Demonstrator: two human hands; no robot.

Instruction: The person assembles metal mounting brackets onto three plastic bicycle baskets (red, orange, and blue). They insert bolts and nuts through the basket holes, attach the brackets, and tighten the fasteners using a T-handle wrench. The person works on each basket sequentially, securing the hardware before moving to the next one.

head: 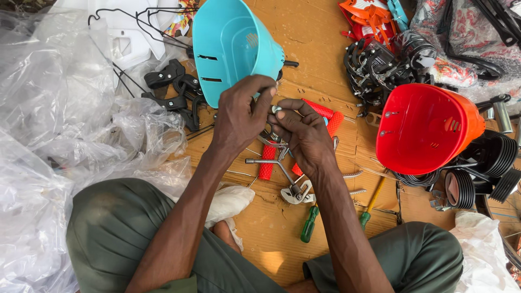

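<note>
At the centre of the frame the left hand (pixel 239 116) and the right hand (pixel 304 135) meet fingertip to fingertip, both sets of fingers pinched narrow around a small metal bolt (pixel 277 109). The bolt sits just below the slotted rim of the teal basket (pixel 230 46), which rises toward the upper middle. The left hand is the nearer to that rim.

Glossy teal plastic basket (pixel 230 46), matt brown cardboard (pixel 309 32), crinkled clear plastic sheeting (pixel 49 108)
</note>
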